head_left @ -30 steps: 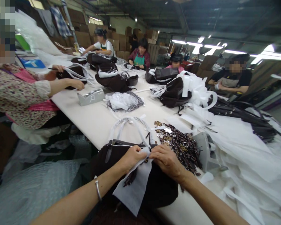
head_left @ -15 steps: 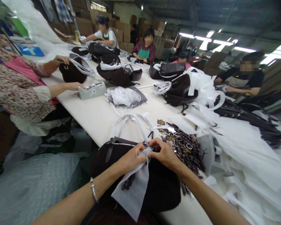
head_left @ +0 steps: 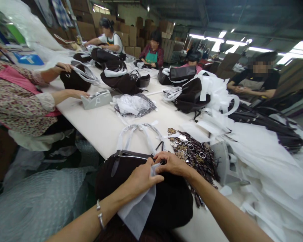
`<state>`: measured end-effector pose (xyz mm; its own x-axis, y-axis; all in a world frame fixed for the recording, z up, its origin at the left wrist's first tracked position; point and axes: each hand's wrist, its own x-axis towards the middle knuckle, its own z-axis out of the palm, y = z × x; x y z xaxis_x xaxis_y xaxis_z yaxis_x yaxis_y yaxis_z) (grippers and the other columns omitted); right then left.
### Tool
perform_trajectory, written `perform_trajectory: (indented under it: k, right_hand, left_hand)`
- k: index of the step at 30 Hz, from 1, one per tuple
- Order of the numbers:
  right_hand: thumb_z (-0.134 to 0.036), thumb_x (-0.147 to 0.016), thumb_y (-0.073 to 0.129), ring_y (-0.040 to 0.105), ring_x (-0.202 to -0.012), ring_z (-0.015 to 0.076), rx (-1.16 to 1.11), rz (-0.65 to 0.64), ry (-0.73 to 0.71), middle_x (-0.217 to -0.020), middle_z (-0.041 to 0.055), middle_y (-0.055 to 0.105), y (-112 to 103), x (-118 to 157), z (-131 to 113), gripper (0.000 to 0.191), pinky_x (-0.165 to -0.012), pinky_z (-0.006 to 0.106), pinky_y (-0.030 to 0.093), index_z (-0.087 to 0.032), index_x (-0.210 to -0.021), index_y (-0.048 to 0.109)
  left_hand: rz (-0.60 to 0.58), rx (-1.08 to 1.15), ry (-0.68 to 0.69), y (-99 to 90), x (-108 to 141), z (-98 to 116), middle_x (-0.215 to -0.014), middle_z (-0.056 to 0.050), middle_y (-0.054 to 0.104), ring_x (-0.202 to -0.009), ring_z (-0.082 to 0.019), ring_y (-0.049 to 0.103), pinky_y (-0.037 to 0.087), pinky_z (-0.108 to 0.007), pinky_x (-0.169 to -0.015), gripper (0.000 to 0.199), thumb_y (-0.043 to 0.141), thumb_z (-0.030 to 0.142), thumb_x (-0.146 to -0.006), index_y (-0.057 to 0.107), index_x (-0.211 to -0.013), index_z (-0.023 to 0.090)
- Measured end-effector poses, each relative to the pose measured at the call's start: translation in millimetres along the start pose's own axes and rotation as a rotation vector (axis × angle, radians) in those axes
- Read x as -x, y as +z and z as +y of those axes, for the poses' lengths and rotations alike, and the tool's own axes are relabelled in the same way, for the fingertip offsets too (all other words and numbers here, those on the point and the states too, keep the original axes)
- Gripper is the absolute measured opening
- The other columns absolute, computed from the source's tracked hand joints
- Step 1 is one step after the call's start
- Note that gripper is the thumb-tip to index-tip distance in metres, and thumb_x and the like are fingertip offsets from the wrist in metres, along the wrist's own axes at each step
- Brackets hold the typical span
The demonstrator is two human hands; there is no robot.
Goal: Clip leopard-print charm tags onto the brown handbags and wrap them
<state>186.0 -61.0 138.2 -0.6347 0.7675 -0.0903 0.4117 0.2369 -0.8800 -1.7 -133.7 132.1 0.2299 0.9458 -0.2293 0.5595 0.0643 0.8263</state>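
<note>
A dark brown handbag (head_left: 171, 201) with a silver zipper and white-wrapped handles (head_left: 147, 129) lies at the table's near edge. A white sheet of thin wrapping material (head_left: 138, 211) hangs over its front. My left hand (head_left: 142, 176) is closed on the upper part of this sheet, thumb pointing right. My right hand (head_left: 170, 164) pinches the sheet's top corner beside the zipper, fingers curled; the exact fingertip contact is partly hidden. Right of the bag lies a pile of dark braided charms with metal rings (head_left: 192, 151).
A grey tape dispenser (head_left: 223, 163) stands right of the charms, and another tape dispenser (head_left: 97, 99) is under a co-worker's hand at left. White sheets (head_left: 262, 161) cover the right side. More dark bags (head_left: 121, 79) stand farther back. Bubble wrap (head_left: 40, 198) lies lower left.
My left hand has shifted down over the sheet and its thumb has straightened. My right hand has moved slightly left. The charm strands seen under the sheet are now covered.
</note>
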Motion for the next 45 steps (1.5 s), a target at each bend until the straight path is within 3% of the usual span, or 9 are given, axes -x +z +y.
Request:
perform_trajectory:
  k: [7, 11, 15, 19, 23, 26, 31, 41, 45]
  right_hand:
    - [-0.033, -0.067, 0.075, 0.065, -0.089, 0.0202, -0.136, 0.051, 0.035, -0.092, 0.0012, 0.073, 4, -3, -3, 0.010, -0.086, 0.031, 0.047, -0.024, -0.069, 0.078]
    - [-0.037, -0.074, 0.069, 0.065, -0.088, 0.0209, -0.135, 0.256, 0.088, -0.095, 0.0027, 0.074, -9, 13, -24, 0.018, -0.085, 0.032, 0.046, -0.022, -0.071, 0.077]
    - [-0.046, -0.076, 0.068, 0.063, -0.083, 0.0214, -0.051, 0.725, 0.212, -0.090, 0.0041, 0.074, -63, 82, -33, 0.032, -0.081, 0.032, 0.045, -0.019, -0.091, 0.077]
    - [-0.050, -0.073, 0.066, 0.063, -0.080, 0.0236, 0.209, 1.150, 0.491, -0.082, 0.0059, 0.074, -131, 180, -7, 0.036, -0.079, 0.033, 0.044, -0.018, -0.087, 0.076]
    - [-0.040, -0.061, 0.071, 0.063, -0.086, 0.0296, 0.221, 1.281, 0.726, -0.072, 0.0092, 0.072, -160, 244, 32, 0.022, -0.080, 0.038, 0.044, -0.019, -0.064, 0.072]
    - [-0.043, -0.060, 0.071, 0.064, -0.070, 0.0254, 0.055, 1.198, 0.782, -0.062, 0.0090, 0.069, -155, 250, 59, 0.026, -0.068, 0.037, 0.047, -0.017, -0.058, 0.069]
    - [-0.045, -0.061, 0.071, 0.058, -0.057, 0.0163, -0.135, 1.155, 0.773, -0.065, 0.0071, 0.069, -140, 228, 82, 0.027, -0.061, 0.031, 0.046, -0.018, -0.060, 0.069]
    - [-0.040, -0.056, 0.067, 0.062, -0.072, 0.0191, -0.132, 1.402, 0.664, -0.066, 0.0023, 0.069, -128, 232, 75, 0.022, -0.068, 0.029, 0.046, -0.019, -0.062, 0.066]
    - [-0.043, -0.053, 0.065, 0.061, -0.060, 0.0185, -0.183, 1.378, 0.742, -0.060, 0.0043, 0.066, -108, 242, 78, 0.026, -0.059, 0.030, 0.045, -0.017, -0.056, 0.061]
  left_hand:
    - [0.057, 0.106, 0.046, 5.0, 1, -1, -0.074, 0.001, 0.060, -0.069, -0.017, 0.055, 0.033, -0.025, -0.064, 0.013, 0.058, 0.031, -0.079, 0.053, -0.087, 0.021]
    - [0.046, 0.219, 0.004, 0.7, -5, 0, -0.068, 0.003, 0.057, -0.062, -0.014, 0.051, 0.033, -0.023, -0.059, 0.012, 0.057, 0.029, -0.076, 0.049, -0.081, 0.021]
    - [-0.043, 0.380, -0.057, 2.3, -9, -3, -0.063, 0.003, 0.060, -0.051, -0.013, 0.052, 0.033, -0.022, -0.051, 0.016, 0.055, 0.033, -0.077, 0.045, -0.081, 0.022]
    - [-0.081, 0.470, -0.065, 5.3, -12, -8, -0.061, 0.002, 0.062, -0.048, -0.014, 0.054, 0.035, -0.021, -0.048, 0.028, 0.058, 0.044, -0.075, 0.043, -0.081, 0.022]
    - [-0.104, 0.460, -0.060, 7.5, -18, -13, -0.059, 0.002, 0.063, -0.046, -0.015, 0.054, 0.035, -0.021, -0.047, 0.035, 0.060, 0.051, -0.072, 0.042, -0.080, 0.022]
    - [-0.096, 0.465, -0.079, 8.6, -18, -14, -0.060, 0.003, 0.064, -0.046, -0.015, 0.055, 0.036, -0.021, -0.046, 0.038, 0.060, 0.053, -0.072, 0.041, -0.080, 0.022]
    - [-0.075, 0.448, -0.096, 9.3, -15, -11, -0.059, 0.002, 0.065, -0.045, -0.016, 0.056, 0.036, -0.021, -0.046, 0.037, 0.061, 0.054, -0.071, 0.042, -0.080, 0.022]
    - [-0.081, 0.478, -0.114, 8.7, -16, -12, -0.061, 0.000, 0.068, -0.048, -0.016, 0.058, 0.039, -0.022, -0.048, 0.036, 0.062, 0.050, -0.072, 0.042, -0.081, 0.022]
    - [-0.093, 0.513, -0.143, 7.0, -17, -9, -0.062, -0.001, 0.069, -0.050, -0.017, 0.060, 0.041, -0.023, -0.049, 0.037, 0.063, 0.050, -0.071, 0.041, -0.083, 0.022]
